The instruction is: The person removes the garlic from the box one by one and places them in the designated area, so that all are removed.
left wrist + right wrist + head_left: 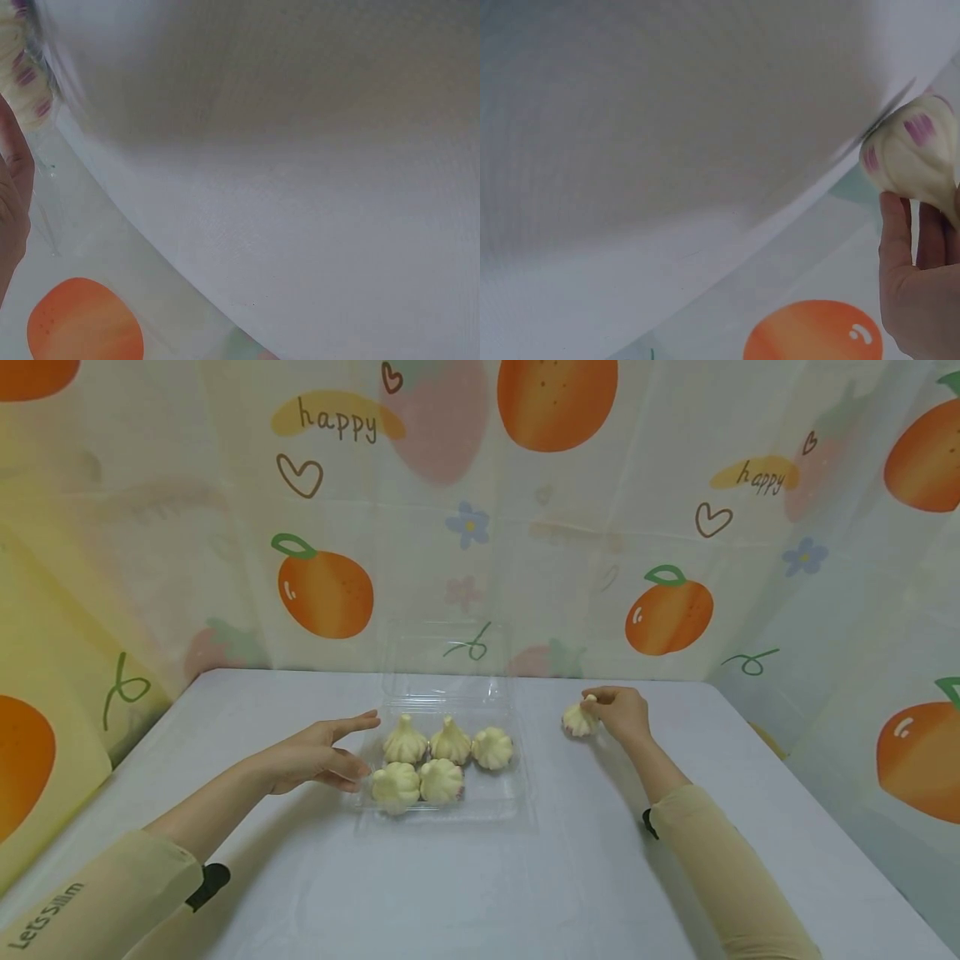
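Observation:
My right hand [622, 710] pinches a garlic bulb [578, 720] by its stem, at or just above the table, right of the box. Purple streaks mark that bulb [911, 146] in the right wrist view. A clear plastic box [495, 797] stands mid-table with its lid folded up behind it. Several pale garlic bulbs [450, 742] sit inside, three behind and two in front; the front right spot shows bare plastic. My left hand [315, 756] is at the box's left side, fingers extended, thumb near the front left bulb [396, 787]. Whether it touches the box I cannot tell.
A white cloth covers the table [450, 893]. Behind it hangs a curtain [525, 552] printed with oranges, hearts and words. The transparent raised lid [446, 664] stands close to the curtain at the table's back edge.

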